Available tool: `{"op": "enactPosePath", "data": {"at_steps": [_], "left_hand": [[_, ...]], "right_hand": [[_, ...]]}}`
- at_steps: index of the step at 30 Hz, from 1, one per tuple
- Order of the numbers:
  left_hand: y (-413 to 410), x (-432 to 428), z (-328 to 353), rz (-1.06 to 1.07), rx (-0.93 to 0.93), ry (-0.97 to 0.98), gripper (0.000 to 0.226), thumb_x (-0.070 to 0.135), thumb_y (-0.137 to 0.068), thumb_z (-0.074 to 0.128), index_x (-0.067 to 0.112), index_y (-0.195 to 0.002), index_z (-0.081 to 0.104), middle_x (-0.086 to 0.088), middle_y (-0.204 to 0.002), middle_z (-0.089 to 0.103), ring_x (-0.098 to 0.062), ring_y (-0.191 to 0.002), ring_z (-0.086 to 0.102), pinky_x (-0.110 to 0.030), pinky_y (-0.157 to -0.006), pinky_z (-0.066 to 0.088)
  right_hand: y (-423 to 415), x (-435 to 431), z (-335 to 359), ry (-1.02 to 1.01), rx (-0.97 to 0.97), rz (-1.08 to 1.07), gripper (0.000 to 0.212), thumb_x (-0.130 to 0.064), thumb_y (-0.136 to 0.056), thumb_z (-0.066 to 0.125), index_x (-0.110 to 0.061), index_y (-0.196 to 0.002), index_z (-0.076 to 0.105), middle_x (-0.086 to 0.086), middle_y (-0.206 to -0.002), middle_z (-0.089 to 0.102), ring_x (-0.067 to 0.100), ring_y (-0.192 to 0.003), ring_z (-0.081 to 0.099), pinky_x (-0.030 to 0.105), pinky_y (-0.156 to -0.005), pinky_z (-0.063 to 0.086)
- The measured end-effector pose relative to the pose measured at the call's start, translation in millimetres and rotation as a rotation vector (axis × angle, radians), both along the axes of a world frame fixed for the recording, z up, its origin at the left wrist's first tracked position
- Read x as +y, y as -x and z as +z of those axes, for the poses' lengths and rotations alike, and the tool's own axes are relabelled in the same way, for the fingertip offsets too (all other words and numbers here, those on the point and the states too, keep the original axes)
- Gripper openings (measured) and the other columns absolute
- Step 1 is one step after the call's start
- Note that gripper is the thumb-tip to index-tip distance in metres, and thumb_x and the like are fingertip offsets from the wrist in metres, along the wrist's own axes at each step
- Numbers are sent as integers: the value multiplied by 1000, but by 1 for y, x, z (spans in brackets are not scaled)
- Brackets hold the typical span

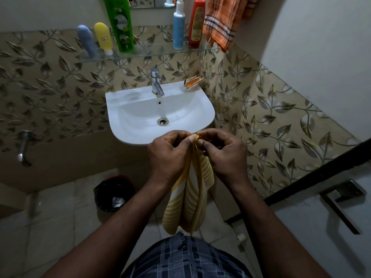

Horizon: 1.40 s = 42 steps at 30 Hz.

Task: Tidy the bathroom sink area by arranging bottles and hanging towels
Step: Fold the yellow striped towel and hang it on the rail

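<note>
Leaf-tiled bathroom wall, white sink point(124, 109) at centre. Near: left hand point(170, 155) and right hand point(222, 153), both pinching the top edge of the yellow striped towel point(188, 197), which hangs between them in front of the sink.

Risk: a slack pinch would likely drop the towel to the floor.

Surroundings: black bin point(112, 192); glass shelf point(152, 52) with green bottle point(120, 25) and red bottle point(196, 25); orange checked towel point(220, 23), already hung far right, crowding that spot.
</note>
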<state>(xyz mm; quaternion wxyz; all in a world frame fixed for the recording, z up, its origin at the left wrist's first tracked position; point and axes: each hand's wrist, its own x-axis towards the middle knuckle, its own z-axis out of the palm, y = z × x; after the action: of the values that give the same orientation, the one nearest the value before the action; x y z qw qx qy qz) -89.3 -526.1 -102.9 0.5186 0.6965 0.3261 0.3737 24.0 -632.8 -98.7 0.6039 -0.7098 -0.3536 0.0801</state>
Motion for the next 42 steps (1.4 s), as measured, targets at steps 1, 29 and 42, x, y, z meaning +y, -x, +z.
{"op": "enactPosePath", "data": {"at_steps": [1,29,42], "left_hand": [[0,0,1,3,-1,-8,13,31,-89,79,20,-95,83,7,-83,79,-10,-79,76,-45,-72,65],[14,8,15,-249,-76,102,13,16,-90,80,23,-95,70,-5,-88,79,-23,-88,78,-46,-78,64],[6,7,10,-420,10,-74,23,15,-90,76,26,-99,58,4,-92,73,-21,-86,71,-53,-78,60]], "right_hand": [[0,0,2,17,-68,-14,16,-10,-84,85,-16,-98,80,-6,-92,78,12,-83,75,37,-74,63],[-11,-9,22,127,-186,182,10,-12,-91,79,-12,-101,80,-6,-94,79,9,-90,76,36,-81,63],[-19,-25,37,128,-167,238,12,-5,-92,76,-12,-102,77,-1,-95,78,16,-89,75,35,-80,63]]}}
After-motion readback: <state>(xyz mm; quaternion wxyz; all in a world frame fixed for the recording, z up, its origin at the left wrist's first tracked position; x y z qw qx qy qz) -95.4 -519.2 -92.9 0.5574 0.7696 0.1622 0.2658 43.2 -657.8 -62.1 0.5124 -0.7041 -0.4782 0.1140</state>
